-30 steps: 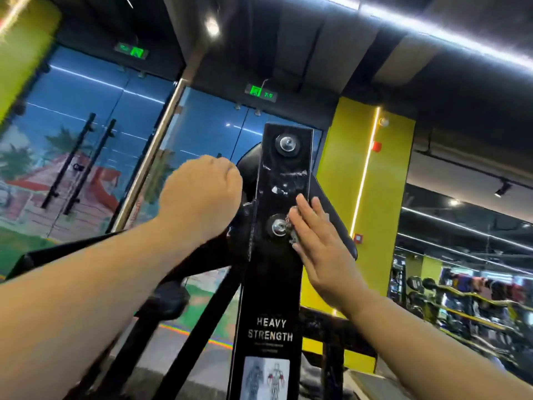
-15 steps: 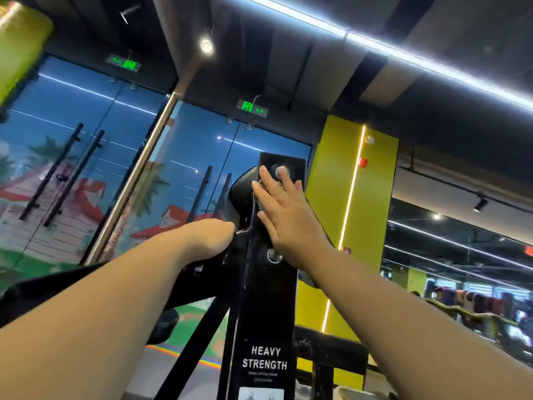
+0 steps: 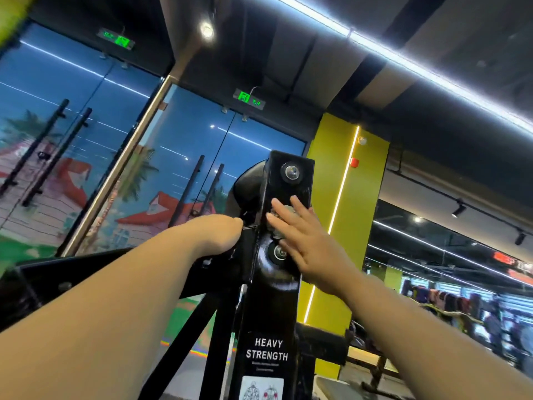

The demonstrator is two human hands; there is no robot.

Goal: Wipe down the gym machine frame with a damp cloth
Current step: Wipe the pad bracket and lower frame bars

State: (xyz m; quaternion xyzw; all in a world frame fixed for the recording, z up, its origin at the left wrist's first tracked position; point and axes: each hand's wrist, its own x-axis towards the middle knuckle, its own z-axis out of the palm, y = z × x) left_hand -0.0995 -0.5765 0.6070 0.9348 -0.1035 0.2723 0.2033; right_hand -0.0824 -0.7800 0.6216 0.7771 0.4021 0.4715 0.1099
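Note:
A black upright post (image 3: pixel 269 301) of the gym machine frame rises in the centre, labelled "HEAVY STRENGTH", with two bolts on its face. My right hand (image 3: pixel 305 243) lies flat on the post between the bolts, fingers straight, pressing a small grey cloth (image 3: pixel 284 215) that shows under the fingers. My left hand (image 3: pixel 222 235) is curled over the frame just left of the post; its fingers are hidden behind the hand. A black rounded pad (image 3: pixel 248 189) sits behind the post top.
Black diagonal braces (image 3: pixel 184 345) run down left of the post. Behind are glass doors (image 3: pixel 184 157) with long black handles and a painted mural. A yellow pillar (image 3: pixel 343 226) with a light strip stands right of the post. Weight racks (image 3: pixel 461 307) fill the far right.
My right hand slid up the post to the top bolt, then came back down between the two bolts. My left hand stayed on the frame. The camera tilted upward.

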